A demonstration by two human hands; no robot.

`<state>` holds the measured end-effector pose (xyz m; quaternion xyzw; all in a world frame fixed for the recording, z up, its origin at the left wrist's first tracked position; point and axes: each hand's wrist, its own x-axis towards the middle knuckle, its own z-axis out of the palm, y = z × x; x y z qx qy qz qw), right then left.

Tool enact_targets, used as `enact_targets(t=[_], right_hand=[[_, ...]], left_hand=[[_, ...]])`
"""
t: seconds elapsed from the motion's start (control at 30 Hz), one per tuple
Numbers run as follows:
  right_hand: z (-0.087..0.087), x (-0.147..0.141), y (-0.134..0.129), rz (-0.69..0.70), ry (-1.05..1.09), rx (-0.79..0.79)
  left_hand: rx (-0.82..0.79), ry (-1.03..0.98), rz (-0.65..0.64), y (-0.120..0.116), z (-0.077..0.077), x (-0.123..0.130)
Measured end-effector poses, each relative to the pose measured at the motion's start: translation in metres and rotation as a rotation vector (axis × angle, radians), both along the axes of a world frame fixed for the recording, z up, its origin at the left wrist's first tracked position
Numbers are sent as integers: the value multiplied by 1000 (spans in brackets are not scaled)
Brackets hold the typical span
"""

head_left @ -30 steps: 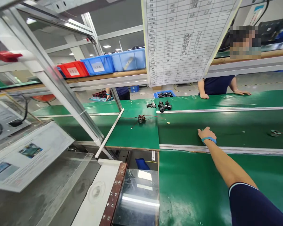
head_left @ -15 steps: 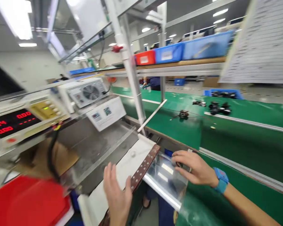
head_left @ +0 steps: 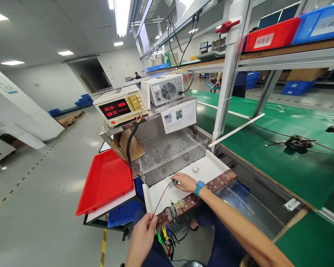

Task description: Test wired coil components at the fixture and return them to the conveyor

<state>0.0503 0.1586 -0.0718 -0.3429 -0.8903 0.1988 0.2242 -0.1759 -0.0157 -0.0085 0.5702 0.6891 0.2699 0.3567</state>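
Observation:
My right hand [head_left: 184, 182] reaches over the white tray [head_left: 211, 167] and pinches a small dark part with some green on it [head_left: 175, 182]. The fingers partly cover this part, so its exact kind does not show. A thin dark-red wire [head_left: 163, 195] runs from it down to my left hand [head_left: 144, 233], whose thumb and fingertips close on the wire. Along the tray's near edge lies a brown strip [head_left: 218, 182] with metal studs. Clipped leads [head_left: 171, 213] sit on that strip, close to my left hand.
Behind the tray stands a clear-walled box [head_left: 169, 148]. A power supply with red digits [head_left: 119, 107] and a grey fan unit [head_left: 167, 91] rest above it. To the left is a red tray [head_left: 105, 181]. A green bench [head_left: 239, 133] with a wired assembly [head_left: 297, 142] extends right.
The view has swung left and back. My right hand has gone from the green bench side to over the white tray with the small part. My left hand, open before, now pinches the wire.

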Motion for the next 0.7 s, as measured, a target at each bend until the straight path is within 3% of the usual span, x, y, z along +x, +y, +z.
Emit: enact_targets(t=[0.17, 0.27, 0.33, 0.4, 0.6, 0.7], right_hand=[[-26, -41, 26, 84, -171, 21], [-40, -46, 29, 80, -218, 32], [-46, -44, 30, 71, -213, 24], [-50, -43, 32, 60, -212, 7], [-51, -44, 34, 29, -241, -35], [-51, -44, 34, 10, -243, -45]], left_hand=[[-182, -542, 90, -30, -34, -9], [-289, -736, 101, -36, -51, -5], [-340, -827, 85, -35, -53, 4], [-366, -894, 73, -30, -46, 16], [-331, -930, 60, 0, -3, 51], [-252, -928, 82, 18, 5, 60]])
